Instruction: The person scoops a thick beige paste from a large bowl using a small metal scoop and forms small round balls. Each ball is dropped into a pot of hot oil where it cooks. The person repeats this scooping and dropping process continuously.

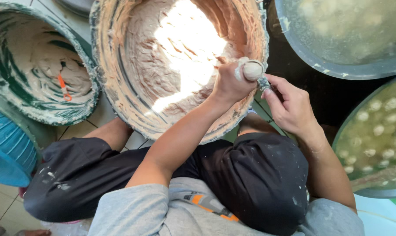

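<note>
- The left hand point(228, 83) is curled into a fist right at the near right rim of the big basin point(119, 94), squeezing out a round ball of pale paste point(253, 70) that pops up from the top of the fist.
- The right hand point(290, 107) sits just to the right of it, fingers pinched narrow around a small metal spoon point(263, 82) whose tip is touching the underside of the ball.
- The big basin is tilted toward the person and smeared all over with the same pinkish-beige paste, with bright sunlight hitting the middle of it.
- On the far left there's a green basin point(86, 94), also coated in paste, with a small orange tool point(63, 88) lying inside.
- A blue tub point(7, 148) pokes in at the near left edge.
- On the right, a dark pan point(377, 144) of water has lots of small pale balls floating in it.
- Another dark pan point(338, 67) of cloudy water sits at the far right, contents too blurry to tell.
- The person is in dark shorts point(255, 179) speckled with paste and a grey shirt point(141, 214).
</note>
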